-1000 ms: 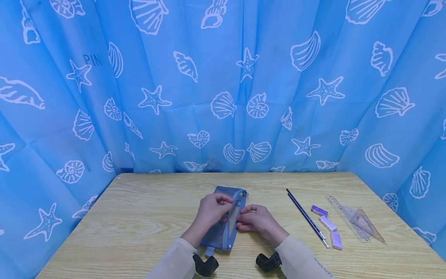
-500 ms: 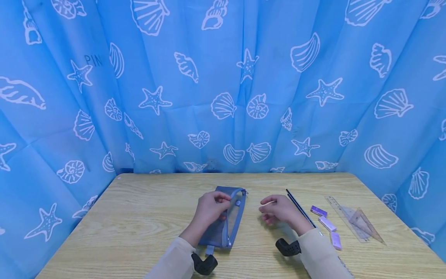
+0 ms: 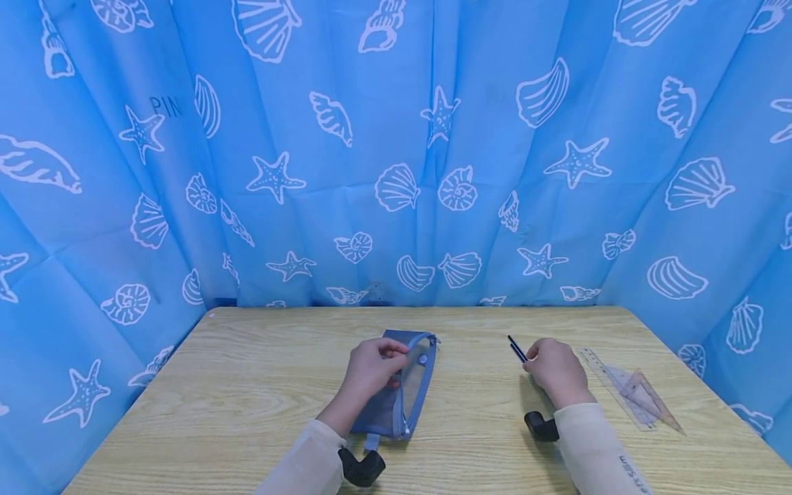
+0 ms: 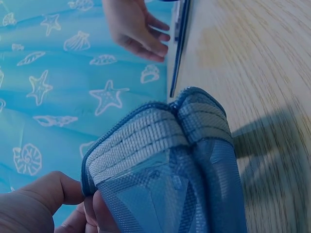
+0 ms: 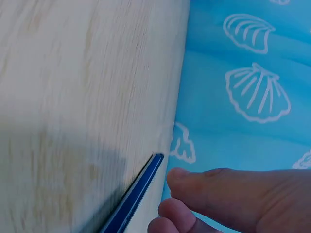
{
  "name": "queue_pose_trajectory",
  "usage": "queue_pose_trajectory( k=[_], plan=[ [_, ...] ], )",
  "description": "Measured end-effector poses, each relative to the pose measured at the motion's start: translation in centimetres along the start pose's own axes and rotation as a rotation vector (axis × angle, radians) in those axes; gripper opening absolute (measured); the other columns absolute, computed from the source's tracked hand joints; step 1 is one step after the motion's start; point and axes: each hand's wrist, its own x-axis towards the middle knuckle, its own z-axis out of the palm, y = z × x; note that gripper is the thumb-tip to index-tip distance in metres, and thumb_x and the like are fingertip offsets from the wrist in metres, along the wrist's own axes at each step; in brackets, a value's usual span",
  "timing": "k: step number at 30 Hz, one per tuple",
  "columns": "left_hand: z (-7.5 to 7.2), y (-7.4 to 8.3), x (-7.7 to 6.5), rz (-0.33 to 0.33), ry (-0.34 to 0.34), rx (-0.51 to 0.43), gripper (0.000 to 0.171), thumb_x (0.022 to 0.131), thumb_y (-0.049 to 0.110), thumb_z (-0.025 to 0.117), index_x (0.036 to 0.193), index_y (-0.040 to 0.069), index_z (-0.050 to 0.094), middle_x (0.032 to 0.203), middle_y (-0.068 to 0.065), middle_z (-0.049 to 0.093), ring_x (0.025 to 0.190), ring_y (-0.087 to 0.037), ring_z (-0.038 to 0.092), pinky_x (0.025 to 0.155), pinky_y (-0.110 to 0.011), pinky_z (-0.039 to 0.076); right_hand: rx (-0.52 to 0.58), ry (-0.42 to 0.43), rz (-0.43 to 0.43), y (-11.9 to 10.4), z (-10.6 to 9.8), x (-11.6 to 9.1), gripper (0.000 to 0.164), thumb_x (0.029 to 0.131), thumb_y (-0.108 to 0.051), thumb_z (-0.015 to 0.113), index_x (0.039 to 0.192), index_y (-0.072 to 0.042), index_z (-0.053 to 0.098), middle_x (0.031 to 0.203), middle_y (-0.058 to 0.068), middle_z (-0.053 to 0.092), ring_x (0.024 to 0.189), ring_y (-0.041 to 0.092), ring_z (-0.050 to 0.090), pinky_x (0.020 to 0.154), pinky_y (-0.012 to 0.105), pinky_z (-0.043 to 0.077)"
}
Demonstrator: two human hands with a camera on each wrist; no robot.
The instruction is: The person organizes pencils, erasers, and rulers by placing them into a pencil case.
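Note:
In the head view a blue-grey mesh pencil pouch [image 3: 371,416] lies on the table with its zip edge drawn apart. My left hand [image 3: 371,368] pinches one zip edge between thumb and fingers; the left wrist view shows the pouch mouth [image 4: 141,141] gaping close up. Over on the right, my right hand [image 3: 557,371] hovers by two dark pencils [image 3: 517,349], whose lower parts it hides. From the right wrist, the thumb [image 5: 214,189] and fingertips appear beside the pencils [image 5: 136,194], with no grip on them visible.
A clear ruler [image 3: 609,381] and a clear set square [image 3: 650,399] overlap at the table's right. A blue shell-patterned curtain [image 3: 396,151] hangs behind the wooden table [image 3: 247,385].
My right hand has left the pouch and moved right to the pencils, now covering the purple and lilac erasers in the head view. The left hand has kept its hold on the pouch.

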Motion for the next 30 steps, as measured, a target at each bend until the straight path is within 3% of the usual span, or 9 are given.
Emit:
queue_pose_trajectory(
  k=[9, 30],
  plan=[
    [-0.07, -0.06, -0.09, -0.006, 0.0, 0.002, 0.022, 0.081, 0.009, 0.065, 0.1, 0.003, 0.075, 0.079, -0.001, 0.062, 0.063, -0.011, 0.059, 0.052, -0.027, 0.059, -0.003, -0.003, 0.015, 0.42, 0.16, -0.11, 0.011, 0.084, -0.006, 0.069, 0.091, 0.003, 0.069, 0.089, 0.019, 0.068, 0.074, 0.028, 0.06, 0.063, 0.043, 0.051],
    [-0.06, -0.21, 0.05, 0.002, 0.003, 0.019, 0.021, 0.081, 0.009, 0.066, 0.099, 0.003, 0.074, 0.079, -0.001, 0.061, 0.057, -0.011, 0.059, 0.051, -0.027, 0.058, -0.052, -0.005, -0.016, 0.04, 0.84, -0.2, 0.006, 0.081, -0.005, 0.067, 0.086, -0.002, 0.068, 0.087, 0.016, 0.067, 0.069, 0.024, 0.056, 0.056, 0.038, 0.047]
  ],
)
